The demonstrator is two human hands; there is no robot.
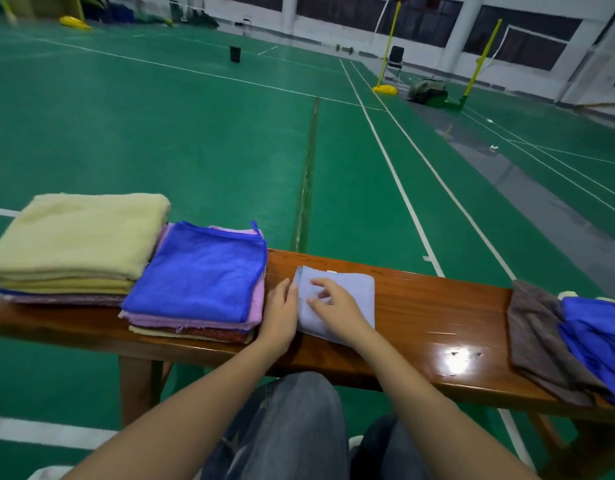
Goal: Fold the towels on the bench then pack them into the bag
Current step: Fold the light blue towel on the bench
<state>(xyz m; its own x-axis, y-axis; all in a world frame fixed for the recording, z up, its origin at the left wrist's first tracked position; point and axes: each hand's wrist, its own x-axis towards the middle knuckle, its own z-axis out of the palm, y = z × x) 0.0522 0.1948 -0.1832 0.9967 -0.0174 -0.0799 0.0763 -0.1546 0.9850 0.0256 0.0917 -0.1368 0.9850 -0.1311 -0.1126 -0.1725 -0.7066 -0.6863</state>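
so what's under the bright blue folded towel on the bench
Pink towels, then a cream towel and a dark red towel, on the wooden bench. Only their edges show; the rest is covered.

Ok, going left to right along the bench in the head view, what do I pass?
Cream towel stack → blue-topped towel stack → left hand → light blue towel → brown towel → bright blue towel.

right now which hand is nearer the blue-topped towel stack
Left. The left hand sits just right of the blue-topped stack; the right hand rests farther right, on the light blue towel.
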